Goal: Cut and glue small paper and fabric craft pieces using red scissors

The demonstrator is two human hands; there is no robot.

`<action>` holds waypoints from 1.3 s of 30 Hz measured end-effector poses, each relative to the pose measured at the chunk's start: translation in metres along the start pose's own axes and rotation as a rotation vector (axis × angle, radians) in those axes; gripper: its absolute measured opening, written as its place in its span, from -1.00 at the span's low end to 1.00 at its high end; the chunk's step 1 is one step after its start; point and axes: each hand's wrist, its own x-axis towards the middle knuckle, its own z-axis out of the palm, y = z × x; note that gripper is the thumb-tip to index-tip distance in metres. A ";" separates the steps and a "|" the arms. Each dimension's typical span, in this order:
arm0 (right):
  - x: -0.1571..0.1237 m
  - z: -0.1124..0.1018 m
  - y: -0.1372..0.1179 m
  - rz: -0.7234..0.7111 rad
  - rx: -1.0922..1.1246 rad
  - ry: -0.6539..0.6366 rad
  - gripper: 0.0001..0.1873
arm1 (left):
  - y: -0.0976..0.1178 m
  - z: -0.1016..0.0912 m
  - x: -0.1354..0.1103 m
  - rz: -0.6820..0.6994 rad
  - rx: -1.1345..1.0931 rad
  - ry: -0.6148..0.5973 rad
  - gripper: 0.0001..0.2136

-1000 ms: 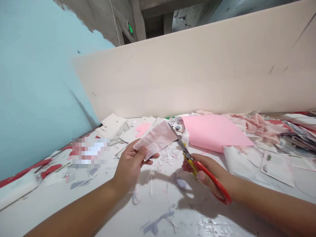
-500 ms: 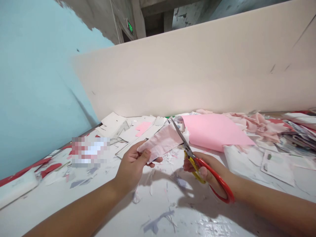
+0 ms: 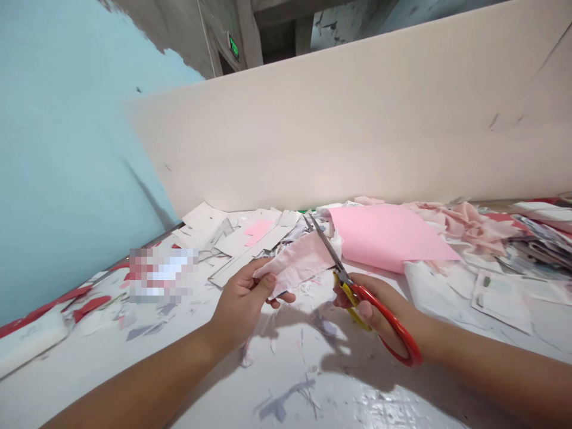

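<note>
Our left hand [image 3: 241,304] grips a crumpled pale-pink sheet [image 3: 297,265], long axis toward 2 o'clock; its 3 o'clock end meets the slightly parted blades of the red-handled steel scissors [image 3: 393,322], gripped in our right hand [image 3: 375,307].

"Where can we reach through?"

"Nearer us than the pink card sheet [image 3: 384,235], the white surface [image 3: 286,387] lies flat under thin paper scraps, so we can pass there."

"What blocks us?"

"Just before that sheet, the scissors [image 3: 357,295] in our right hand [image 3: 379,310] and the pale pink cloth [image 3: 295,268] in our left hand [image 3: 241,304]. Beyond it stands an upright board [image 3: 313,131]. To its right, crumpled pink fabric [image 3: 465,229] and a paper pile [image 3: 540,244] rise up; to its left, white card offcuts [image 3: 210,229] lie low."
</note>
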 end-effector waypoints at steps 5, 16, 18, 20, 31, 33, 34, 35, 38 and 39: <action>-0.002 -0.002 -0.002 -0.007 0.015 0.002 -0.36 | -0.002 0.000 0.001 -0.026 -0.010 0.010 -0.77; -0.007 -0.003 0.005 -0.056 -0.005 -0.042 -0.43 | -0.003 -0.001 0.000 -0.023 0.006 -0.037 -0.80; -0.008 -0.004 0.006 -0.057 -0.021 -0.031 -0.44 | -0.004 -0.001 0.000 -0.022 -0.003 -0.043 -0.80; -0.008 -0.005 0.007 -0.043 -0.021 -0.028 -0.44 | -0.006 -0.001 0.000 -0.030 -0.021 -0.049 -0.81; -0.001 0.001 0.007 -0.136 -0.037 0.013 -0.46 | -0.006 -0.001 -0.001 -0.077 -0.006 -0.047 -0.78; 0.000 0.001 0.007 -0.145 -0.059 0.005 -0.46 | -0.006 0.000 -0.001 -0.080 -0.023 -0.052 -0.78; 0.000 0.001 0.007 -0.144 -0.064 0.002 -0.46 | -0.007 0.000 -0.001 -0.078 -0.032 -0.051 -0.78; 0.000 0.001 0.007 -0.140 -0.066 0.003 -0.45 | -0.007 0.000 -0.001 -0.075 -0.039 -0.048 -0.77; 0.000 0.001 0.006 -0.126 -0.063 0.006 -0.45 | -0.007 0.000 0.000 -0.079 -0.056 -0.043 -0.76; 0.000 0.001 0.006 -0.122 -0.061 0.008 -0.45 | -0.007 0.000 0.000 -0.081 -0.065 -0.046 -0.76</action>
